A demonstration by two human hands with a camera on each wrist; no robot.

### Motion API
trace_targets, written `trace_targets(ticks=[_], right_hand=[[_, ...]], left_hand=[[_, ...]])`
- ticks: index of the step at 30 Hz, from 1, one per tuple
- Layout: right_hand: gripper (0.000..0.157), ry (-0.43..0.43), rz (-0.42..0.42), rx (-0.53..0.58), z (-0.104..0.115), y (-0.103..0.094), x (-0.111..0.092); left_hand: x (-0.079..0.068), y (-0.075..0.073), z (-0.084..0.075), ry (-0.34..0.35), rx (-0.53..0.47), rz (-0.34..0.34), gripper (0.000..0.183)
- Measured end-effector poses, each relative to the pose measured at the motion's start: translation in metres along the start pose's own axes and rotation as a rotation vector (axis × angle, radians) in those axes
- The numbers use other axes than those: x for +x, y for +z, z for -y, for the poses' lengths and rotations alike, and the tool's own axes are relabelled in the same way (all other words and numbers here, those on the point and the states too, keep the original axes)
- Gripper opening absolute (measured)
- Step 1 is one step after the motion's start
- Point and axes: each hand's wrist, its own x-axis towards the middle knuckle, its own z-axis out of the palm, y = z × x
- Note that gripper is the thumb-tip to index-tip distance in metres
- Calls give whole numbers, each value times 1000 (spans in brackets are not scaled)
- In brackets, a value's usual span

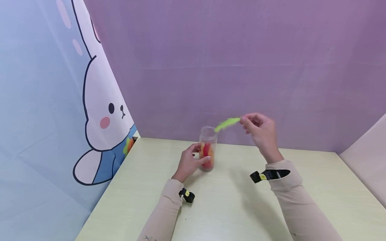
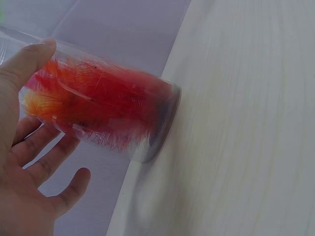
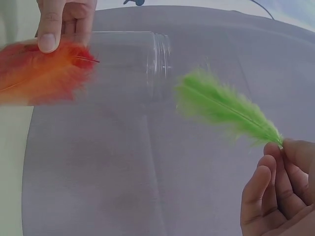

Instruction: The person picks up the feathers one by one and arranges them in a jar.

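A clear jar [image 1: 208, 132] stands upright near the back of the table, its lower part filled with red and orange feathers [image 2: 106, 98]. My left hand [image 1: 189, 162] grips the jar around its side, thumb on the near face and fingers behind. Between thumb and index finger, my right hand [image 1: 261, 134] pinches a green feather [image 3: 221, 105] by its quill end. The feather points left, its fluffy tip right at the jar's open rim in the head view. In the right wrist view the jar's threaded neck [image 3: 160, 61] faces the feather tip.
The pale wooden table [image 1: 223, 207] extends under both arms. A purple cloth [image 1: 241, 67] hangs along its back edge. To the left hangs a blue curtain [image 1: 36, 134] with a cartoon rabbit [image 1: 102, 110], and a white panel [image 1: 368, 154] stands at the right.
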Motion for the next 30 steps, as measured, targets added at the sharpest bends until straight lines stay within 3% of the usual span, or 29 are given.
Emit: trace_targets(ticks=[16, 30], right_hand=[[19, -59, 47, -220, -4, 30, 4], [15, -93, 76, -430, 0, 43, 3]], left_hand=[[-1, -3, -1, -2, 13, -5, 64], [-2, -3, -1, -12, 12, 2, 64]])
